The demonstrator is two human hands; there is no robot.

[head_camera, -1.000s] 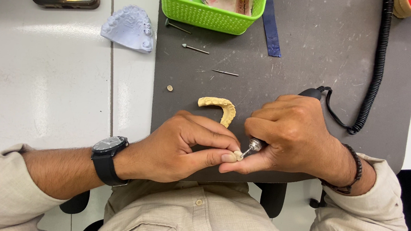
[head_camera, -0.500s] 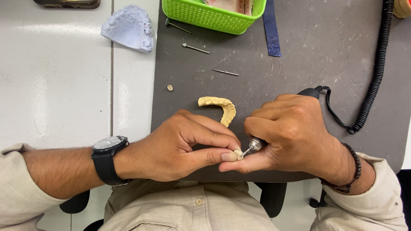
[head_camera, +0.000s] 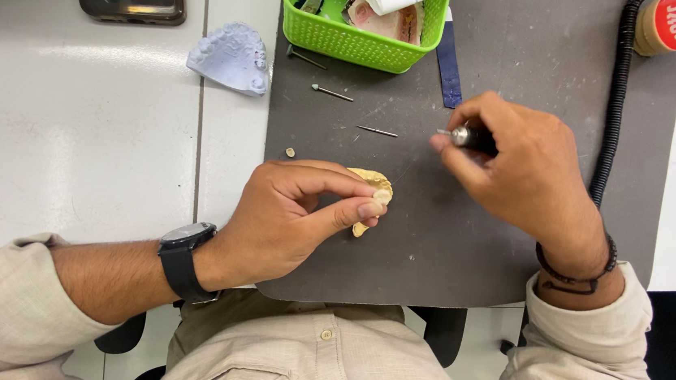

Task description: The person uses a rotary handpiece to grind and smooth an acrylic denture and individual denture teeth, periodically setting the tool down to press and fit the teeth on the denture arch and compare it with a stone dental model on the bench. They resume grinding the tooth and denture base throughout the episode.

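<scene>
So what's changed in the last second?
The right hand has lifted the handpiece up and away from the small piece pinched in the left hand; tool and piece are now apart. Both grips are unchanged, and the yellow arch stays on the mat.

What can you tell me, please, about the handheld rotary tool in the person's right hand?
The rotary handpiece is a slim tool with a shiny metal nose and a dark body, mostly hidden inside the right hand, which grips it pen-style. It lies roughly level above the dark grey mat, its thin tip pointing left, touching nothing. The tip is apart from the small yellowish piece pinched by the left hand. A black coiled cord runs up the mat beside the hand; where it joins is hidden.
</scene>
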